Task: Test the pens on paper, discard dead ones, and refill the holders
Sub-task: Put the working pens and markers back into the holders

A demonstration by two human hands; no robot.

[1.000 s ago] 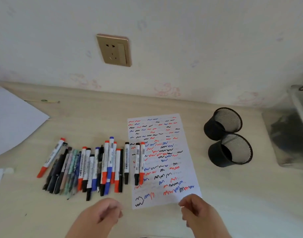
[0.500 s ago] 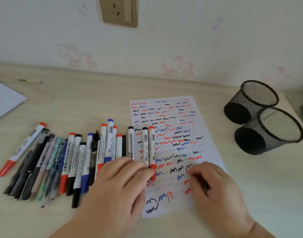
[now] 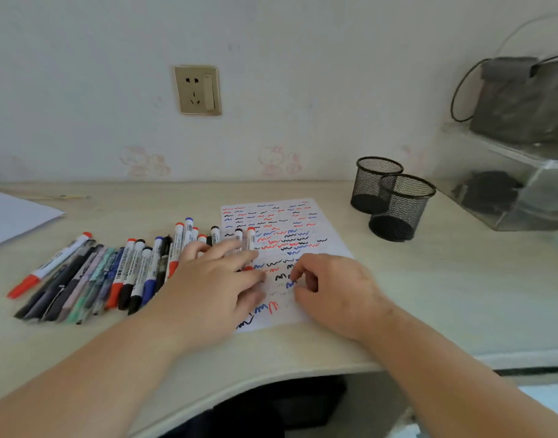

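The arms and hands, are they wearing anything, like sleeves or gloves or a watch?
No. The left hand and the right hand are bare, with no gloves, and no rings show. Both forearms are bare as far back as the picture shows, with no sleeves in view. No watch or bracelet shows on either wrist. The fingernails look short and plain.

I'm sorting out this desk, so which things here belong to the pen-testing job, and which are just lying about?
Part of the job:
- row of pens
- scribbled test sheet
- two mesh holders, both without pens
- left hand lying across the pens
- right hand resting on the sheet

Lying about:
- blank paper
- clear organiser
- wall socket
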